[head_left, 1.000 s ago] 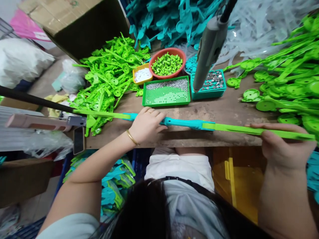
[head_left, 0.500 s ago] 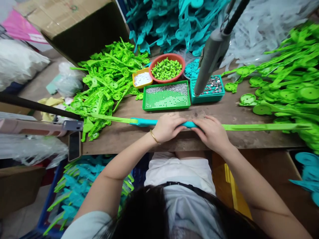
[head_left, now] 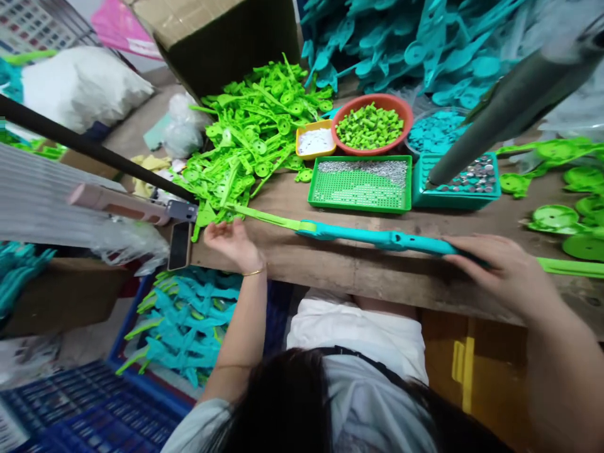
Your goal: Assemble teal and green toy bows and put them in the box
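Resting on the long teal-and-green rod (head_left: 377,238), right hand (head_left: 504,274) fingers grip; left hand (head_left: 233,242) released.

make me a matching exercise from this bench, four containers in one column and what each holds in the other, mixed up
1. red bowl
2. yellow tray
3. green tray
4. teal tray

a. small white pieces
b. round metal discs
c. short green plastic pieces
d. tiny silvery pieces along the far edge

Pairs: 1-c, 2-a, 3-d, 4-b
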A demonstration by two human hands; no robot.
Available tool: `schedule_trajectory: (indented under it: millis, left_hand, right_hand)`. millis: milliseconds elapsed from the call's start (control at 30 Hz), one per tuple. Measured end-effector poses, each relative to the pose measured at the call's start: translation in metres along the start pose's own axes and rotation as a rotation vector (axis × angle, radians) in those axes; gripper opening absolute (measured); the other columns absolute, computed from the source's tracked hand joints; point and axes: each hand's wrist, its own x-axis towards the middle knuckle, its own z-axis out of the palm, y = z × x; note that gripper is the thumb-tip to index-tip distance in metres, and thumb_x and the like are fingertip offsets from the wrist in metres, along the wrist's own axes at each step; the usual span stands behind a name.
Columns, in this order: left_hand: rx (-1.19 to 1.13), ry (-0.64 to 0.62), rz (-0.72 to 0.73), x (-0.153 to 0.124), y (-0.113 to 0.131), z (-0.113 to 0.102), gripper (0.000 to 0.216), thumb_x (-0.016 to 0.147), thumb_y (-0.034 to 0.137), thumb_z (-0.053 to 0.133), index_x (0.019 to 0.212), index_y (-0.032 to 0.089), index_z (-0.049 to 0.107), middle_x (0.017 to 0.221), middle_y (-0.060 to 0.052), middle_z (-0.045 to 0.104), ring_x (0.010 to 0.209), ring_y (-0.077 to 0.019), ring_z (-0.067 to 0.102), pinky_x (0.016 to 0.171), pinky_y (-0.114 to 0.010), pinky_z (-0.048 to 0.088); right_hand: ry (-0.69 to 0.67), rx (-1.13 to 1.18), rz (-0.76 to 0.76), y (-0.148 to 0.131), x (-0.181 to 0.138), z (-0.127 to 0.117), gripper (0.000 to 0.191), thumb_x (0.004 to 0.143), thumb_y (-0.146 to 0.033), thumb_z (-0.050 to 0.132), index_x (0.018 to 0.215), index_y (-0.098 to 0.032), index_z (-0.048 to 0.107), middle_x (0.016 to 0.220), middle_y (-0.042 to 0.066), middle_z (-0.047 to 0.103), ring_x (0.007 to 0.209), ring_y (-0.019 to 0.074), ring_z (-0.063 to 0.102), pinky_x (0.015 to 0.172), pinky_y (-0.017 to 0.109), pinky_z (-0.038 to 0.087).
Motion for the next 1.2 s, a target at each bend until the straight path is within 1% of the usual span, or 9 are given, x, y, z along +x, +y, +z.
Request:
schedule_trajectory:
  millis: [133,200,267,333,400,567,700,833,1200]
  left_hand:
    - [-0.322,-0.587,-0.403,0.0,-0.024,0.004,0.051,0.076,0.058,0.066,0.114,0.027,0.048,0.107,-0.005,0.064,0.099,-0.0168,0.063,0.086,-0.033,0.049]
    - [-0.429,-0.715,-0.491,-0.005,-0.022,0.006,0.051,0.07,0.053,0.074,0.108,0.026,0.053,0.099,-0.003,0.067,0.097,-0.0185,0.066,0.089,-0.036,0.049]
    - [-0.475,-0.736,-0.525,-0.009,-0.018,0.003,0.048,0.067,0.05,0.078,0.102,0.025,0.056,0.092,0.0,0.066,0.093,-0.0182,0.067,0.092,-0.038,0.05]
    - [-0.506,-0.727,-0.552,-0.012,-0.014,-0.001,0.046,0.064,0.047,0.081,0.096,0.024,0.056,0.088,0.001,0.066,0.091,-0.0175,0.068,0.093,-0.039,0.05]
    - [-0.543,-0.719,-0.582,-0.014,-0.012,-0.007,0.046,0.062,0.042,0.084,0.092,0.023,0.056,0.086,0.002,0.065,0.089,-0.0175,0.068,0.093,-0.039,0.051]
    - [-0.526,-0.758,-0.56,-0.014,-0.012,-0.024,0.046,0.062,0.038,0.085,0.095,0.021,0.057,0.093,-0.002,0.069,0.094,-0.0209,0.068,0.094,-0.043,0.051]
    - [-0.52,-0.78,-0.445,0.001,-0.019,-0.041,0.047,0.064,0.036,0.085,0.102,0.025,0.06,0.102,-0.002,0.069,0.1,-0.0214,0.066,0.097,-0.045,0.049]
    - [-0.407,-0.902,-0.294,0.021,-0.024,-0.052,0.034,0.064,0.036,0.085,0.089,0.021,0.068,0.092,-0.005,0.068,0.094,-0.0204,0.064,0.089,-0.039,0.051]
    - [-0.269,-1.077,-0.087,0.045,-0.024,-0.049,0.024,0.065,0.036,0.084,0.077,0.02,0.072,0.083,-0.006,0.069,0.084,-0.0206,0.064,0.081,-0.038,0.052]
  right_hand:
    - [-0.043,-0.005,0.114,-0.022,0.012,-0.019,0.043,0.087,-0.058,0.049,0.119,-0.034,0.065,0.102,0.008,0.072,0.09,0.0328,0.065,0.081,0.048,0.045]
    - [0.071,-0.023,0.204,-0.054,0.024,-0.02,0.043,0.087,-0.055,0.05,0.123,-0.034,0.062,0.109,0.009,0.069,0.098,0.0348,0.063,0.086,0.05,0.045]
    - [0.188,0.082,0.182,-0.094,0.041,-0.008,0.033,0.087,-0.043,0.057,0.119,-0.036,0.063,0.105,0.005,0.07,0.095,0.0309,0.065,0.084,0.046,0.048]
    - [0.173,0.16,0.028,-0.13,0.063,0.019,0.028,0.088,-0.033,0.058,0.115,-0.031,0.063,0.1,0.005,0.071,0.089,0.0264,0.066,0.078,0.041,0.05]
    - [0.041,0.084,-0.129,-0.157,0.086,0.055,0.025,0.089,-0.032,0.058,0.111,-0.022,0.064,0.099,0.008,0.071,0.09,0.0269,0.065,0.077,0.041,0.049]
    - [-0.222,-0.066,-0.154,-0.183,0.127,0.122,0.027,0.091,-0.031,0.052,0.108,-0.013,0.062,0.108,0.015,0.068,0.097,0.0299,0.061,0.078,0.041,0.044]
    - [-0.241,-0.035,-0.167,-0.195,0.141,0.139,0.024,0.092,-0.029,0.05,0.106,-0.014,0.062,0.102,0.013,0.069,0.093,0.028,0.06,0.077,0.039,0.042]
    - [-0.215,0.173,-0.162,-0.213,0.149,0.155,0.02,0.092,-0.029,0.05,0.103,-0.018,0.063,0.097,0.009,0.069,0.089,0.0227,0.061,0.077,0.034,0.042]
    - [-0.15,0.281,-0.075,-0.22,0.156,0.175,0.021,0.092,-0.03,0.049,0.082,-0.019,0.064,0.08,0.007,0.066,0.078,0.0197,0.058,0.07,0.031,0.041]
